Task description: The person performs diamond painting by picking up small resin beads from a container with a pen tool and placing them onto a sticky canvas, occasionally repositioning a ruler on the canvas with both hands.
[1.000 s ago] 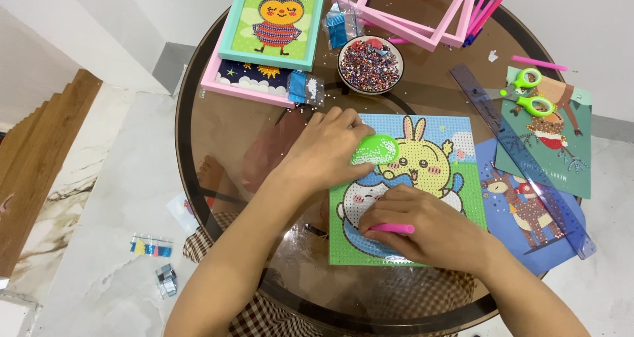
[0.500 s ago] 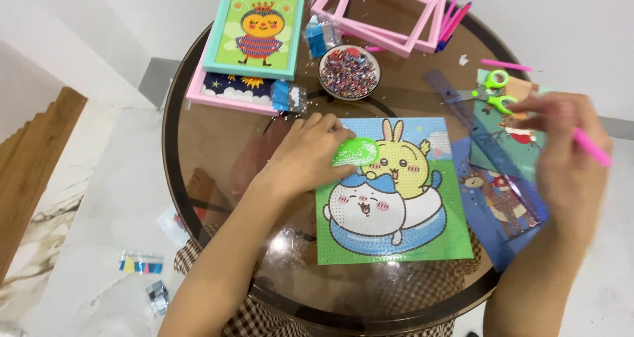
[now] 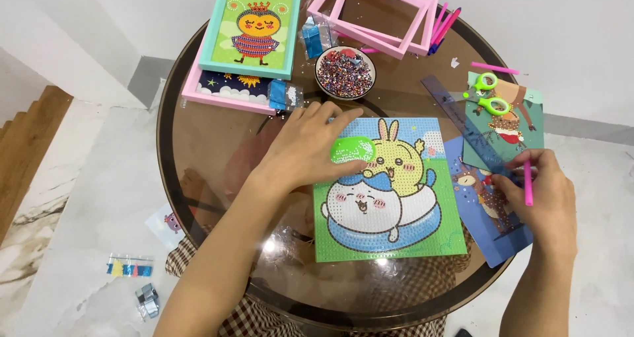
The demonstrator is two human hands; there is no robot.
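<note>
A round, dark glass worktop (image 3: 198, 145) fills the frame's centre, over a pale marble floor (image 3: 86, 198); wooden stairs (image 3: 26, 139) show at the left edge. Upper centre, a bowl (image 3: 345, 71) holds mixed coloured beads. Pink frames (image 3: 376, 13) lie at the top, a teal framed picture (image 3: 251, 28) upper left. The left hand (image 3: 304, 145) lies flat, fingers spread, on the canvas (image 3: 386, 191) at centre. The right hand (image 3: 538, 195), at right, grips a pink pen (image 3: 528, 182) above a blue picture (image 3: 489, 211).
</note>
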